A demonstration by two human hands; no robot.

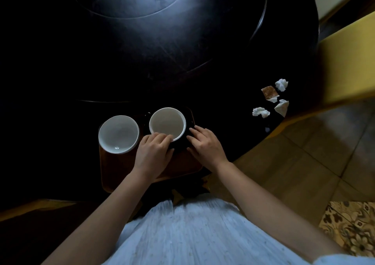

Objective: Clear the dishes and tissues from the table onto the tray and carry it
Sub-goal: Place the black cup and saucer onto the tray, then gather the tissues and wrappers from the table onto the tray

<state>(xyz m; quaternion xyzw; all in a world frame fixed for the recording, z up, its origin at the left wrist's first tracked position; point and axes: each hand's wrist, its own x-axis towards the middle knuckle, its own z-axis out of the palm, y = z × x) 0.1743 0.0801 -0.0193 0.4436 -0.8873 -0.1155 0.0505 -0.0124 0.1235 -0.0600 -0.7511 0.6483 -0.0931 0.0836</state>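
A brown tray [113, 173] lies at the near edge of the dark round table [182, 61]. One white bowl [118, 133] stands on the tray's far left corner. A second white bowl [167, 123] sits on a dark dish [180, 145] at the tray's far right. My left hand [154, 151] curls against this bowl's near rim. My right hand [207, 145] rests with its fingers on the dark dish's right edge. Several crumpled white tissues [260, 112] and a brown-stained paper [268, 92] lie on the table to the right, apart from both hands.
A raised round turntable [129, 4] takes up the table's middle. A yellow chair [349, 61] stands close to the table's right edge. Tiled floor and a patterned rug [351, 228] lie at the lower right. My white skirt fills the bottom.
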